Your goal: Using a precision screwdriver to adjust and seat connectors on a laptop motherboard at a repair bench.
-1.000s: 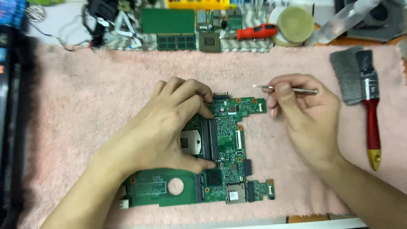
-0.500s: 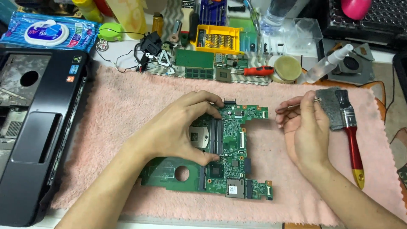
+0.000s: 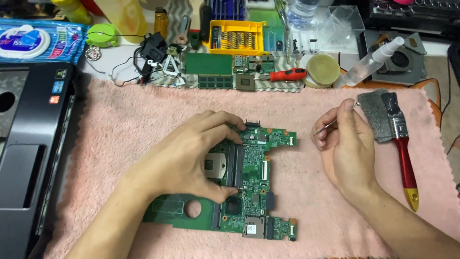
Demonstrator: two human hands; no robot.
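A: Left hand (image 3: 191, 160) lies spread and flat over the green laptop circuit board (image 3: 249, 182), fingertips at the board's top edge, thumb at its lower middle. It presses, it does not grip. The board rests mid-way on the pink fleecy towel (image 3: 124, 129) that covers the bench.

B: Right hand (image 3: 342, 144)?

A: Closed in a pinch on thin metal tweezers (image 3: 330, 125), tips up, just off the board's right end and apart from it. A red-handled paintbrush (image 3: 402, 144) with grey bristles lies just beside that hand.

B: Handling advice?

A: My judgement: keep the flat palm pressure even so the board doesn't slide on the pile, keep fingers off the bare processor socket (image 3: 211, 164), and brace the right wrist on the towel before bringing the tweezer tips in.
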